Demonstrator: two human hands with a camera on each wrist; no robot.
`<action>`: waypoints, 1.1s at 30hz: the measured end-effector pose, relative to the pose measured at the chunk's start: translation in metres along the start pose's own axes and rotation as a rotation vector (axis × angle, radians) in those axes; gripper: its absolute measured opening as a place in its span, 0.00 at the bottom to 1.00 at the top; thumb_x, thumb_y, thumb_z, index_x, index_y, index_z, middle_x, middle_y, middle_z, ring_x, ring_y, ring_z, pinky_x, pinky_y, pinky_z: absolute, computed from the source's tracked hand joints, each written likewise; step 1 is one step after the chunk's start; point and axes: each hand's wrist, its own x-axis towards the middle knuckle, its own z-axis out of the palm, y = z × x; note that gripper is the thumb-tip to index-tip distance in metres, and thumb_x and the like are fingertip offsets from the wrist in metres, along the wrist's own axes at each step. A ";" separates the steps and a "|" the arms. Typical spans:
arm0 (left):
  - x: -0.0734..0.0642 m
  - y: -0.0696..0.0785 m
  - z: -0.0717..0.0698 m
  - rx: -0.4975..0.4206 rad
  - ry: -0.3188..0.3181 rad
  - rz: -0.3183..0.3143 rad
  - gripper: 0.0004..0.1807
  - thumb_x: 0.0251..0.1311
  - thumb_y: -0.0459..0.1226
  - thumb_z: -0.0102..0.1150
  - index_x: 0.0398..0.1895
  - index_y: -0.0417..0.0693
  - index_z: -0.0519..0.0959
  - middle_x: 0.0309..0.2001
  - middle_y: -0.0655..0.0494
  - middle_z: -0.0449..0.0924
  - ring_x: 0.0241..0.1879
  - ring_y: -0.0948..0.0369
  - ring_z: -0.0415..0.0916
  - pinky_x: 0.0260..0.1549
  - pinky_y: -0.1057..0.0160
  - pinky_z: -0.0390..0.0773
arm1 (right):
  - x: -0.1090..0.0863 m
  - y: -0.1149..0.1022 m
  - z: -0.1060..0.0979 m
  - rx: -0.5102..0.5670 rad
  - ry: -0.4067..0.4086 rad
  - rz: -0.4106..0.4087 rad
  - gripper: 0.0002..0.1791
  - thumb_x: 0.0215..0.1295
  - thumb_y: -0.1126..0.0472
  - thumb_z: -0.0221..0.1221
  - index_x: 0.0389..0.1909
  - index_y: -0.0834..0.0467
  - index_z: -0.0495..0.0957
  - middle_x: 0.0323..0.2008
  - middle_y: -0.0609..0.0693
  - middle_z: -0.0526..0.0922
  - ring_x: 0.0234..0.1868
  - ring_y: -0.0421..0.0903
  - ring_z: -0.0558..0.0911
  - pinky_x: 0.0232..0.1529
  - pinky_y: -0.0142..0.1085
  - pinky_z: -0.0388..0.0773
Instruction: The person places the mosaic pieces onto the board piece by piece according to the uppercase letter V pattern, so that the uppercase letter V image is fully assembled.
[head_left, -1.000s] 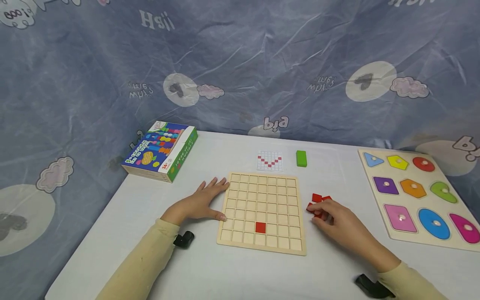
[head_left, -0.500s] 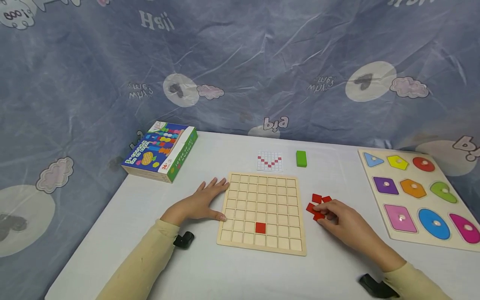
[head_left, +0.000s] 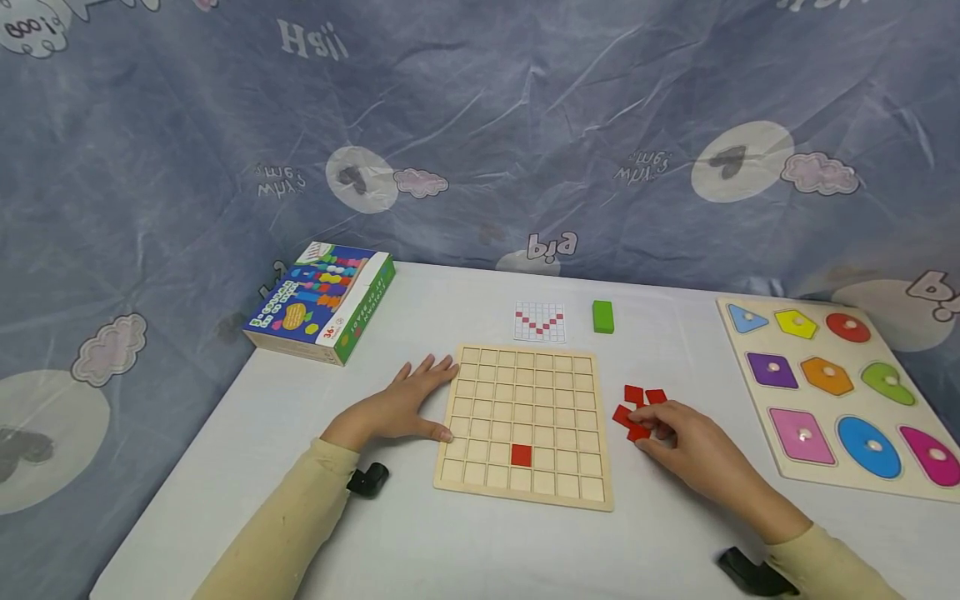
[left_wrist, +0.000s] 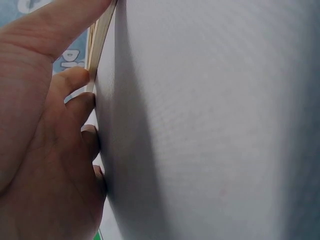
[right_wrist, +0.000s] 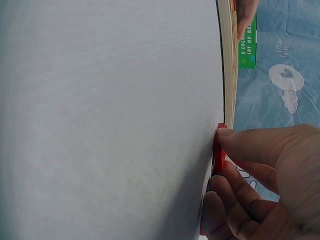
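Note:
A wooden grid board (head_left: pixel 527 498) lies flat on the table, with one red square tile (head_left: pixel 521 455) set in a cell of its second row from the front. My left hand (head_left: pixel 401 404) rests at the board's left edge, fingers spread, thumb and fingertips along the frame. To the right of the board, my right hand (head_left: pixel 686 446) is low over a small cluster of red tiles (head_left: pixel 633 395). Its thumb and curled fingers pinch a red tile (right_wrist: pixel 220 155) in the right wrist view. Part of the cluster is hidden under the fingers.
Behind the board lie a pattern card (head_left: pixel 540 322) with a red V of squares and a green block (head_left: pixel 603 317). A blue toy box (head_left: pixel 318 300) stands at the back left. On the right is a shape puzzle board (head_left: pixel 813 392). A patterned curtain (head_left: pixel 480 125) hangs behind the table.
My right hand has shifted slightly right and toward me over the red tiles, uncovering more of them. One tile behind the fingers has turned a little. The left hand stays still.

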 end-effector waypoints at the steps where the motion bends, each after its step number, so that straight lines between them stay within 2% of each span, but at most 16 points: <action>1: 0.000 0.000 0.000 0.000 0.000 0.000 0.61 0.50 0.58 0.75 0.83 0.52 0.51 0.83 0.54 0.41 0.81 0.51 0.30 0.77 0.45 0.29 | 0.000 0.000 0.000 0.003 0.002 -0.003 0.17 0.56 0.64 0.74 0.47 0.53 0.86 0.33 0.42 0.77 0.35 0.41 0.75 0.33 0.32 0.75; 12: 0.000 0.000 0.001 0.006 0.002 -0.007 0.61 0.49 0.59 0.75 0.83 0.53 0.51 0.82 0.55 0.41 0.81 0.51 0.30 0.77 0.45 0.29 | 0.000 0.000 0.001 0.022 0.002 -0.019 0.14 0.56 0.65 0.74 0.42 0.50 0.84 0.35 0.42 0.78 0.37 0.43 0.76 0.36 0.33 0.77; 24: 0.001 -0.001 0.001 0.004 0.003 -0.003 0.61 0.50 0.59 0.75 0.83 0.53 0.51 0.83 0.55 0.41 0.81 0.51 0.30 0.77 0.45 0.29 | 0.002 -0.001 0.000 0.044 -0.025 0.011 0.17 0.55 0.65 0.75 0.44 0.52 0.83 0.34 0.43 0.80 0.37 0.43 0.76 0.35 0.32 0.78; 33: 0.000 0.000 0.000 -0.004 0.001 0.005 0.61 0.50 0.58 0.75 0.83 0.52 0.51 0.82 0.53 0.42 0.81 0.50 0.30 0.77 0.44 0.29 | 0.002 0.000 -0.001 0.000 -0.042 -0.009 0.16 0.57 0.65 0.73 0.42 0.48 0.81 0.25 0.40 0.74 0.30 0.40 0.73 0.29 0.30 0.73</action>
